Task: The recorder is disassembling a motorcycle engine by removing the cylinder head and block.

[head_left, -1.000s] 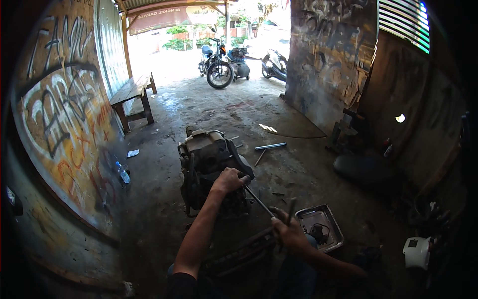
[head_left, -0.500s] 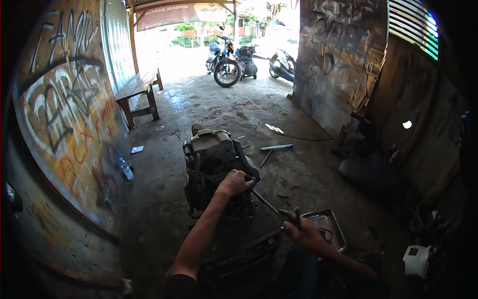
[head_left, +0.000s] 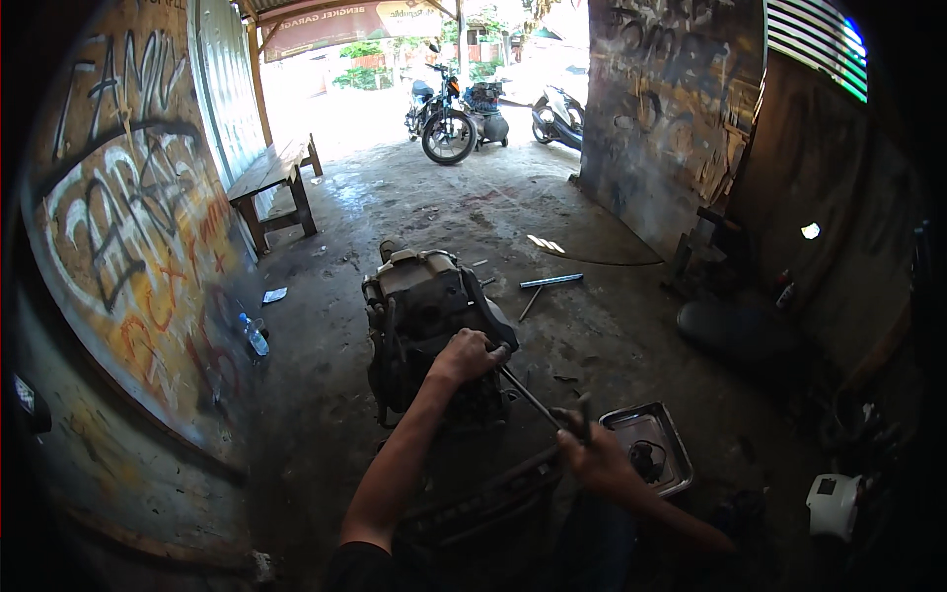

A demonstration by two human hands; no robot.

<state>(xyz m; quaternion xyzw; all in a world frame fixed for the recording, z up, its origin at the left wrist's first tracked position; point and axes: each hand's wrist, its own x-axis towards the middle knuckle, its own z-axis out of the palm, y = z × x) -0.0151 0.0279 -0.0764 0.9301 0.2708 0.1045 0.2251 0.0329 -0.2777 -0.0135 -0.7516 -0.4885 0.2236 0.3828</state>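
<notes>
The left hand, fingers curled, closes over the upper end of a slim metal rod at the near right edge of the engine; its fingertips are partly hidden. The right hand is wrapped around the rod's lower end, where a short crosspiece projects above the fist. The engine, a dark, bulky block of irregular outline with a paler top edge, sits on the floor, directly ahead of the person. This floor is grey, hard and unevenly stained, shadowed near the hands and bright toward the opening. Just beside the right hand lies a shallow rectangular tray with a shiny rim, containing a dark part. Beyond the engine's right side rests a T-shaped tool of smooth, pale metal. Farther right are a rounded black seat and a glossy white casing. To the left stands a clear plastic bottle. Painted board walls flank the room, with a rough wooden bench along the left and a motorcycle at the sunlit end.
</notes>
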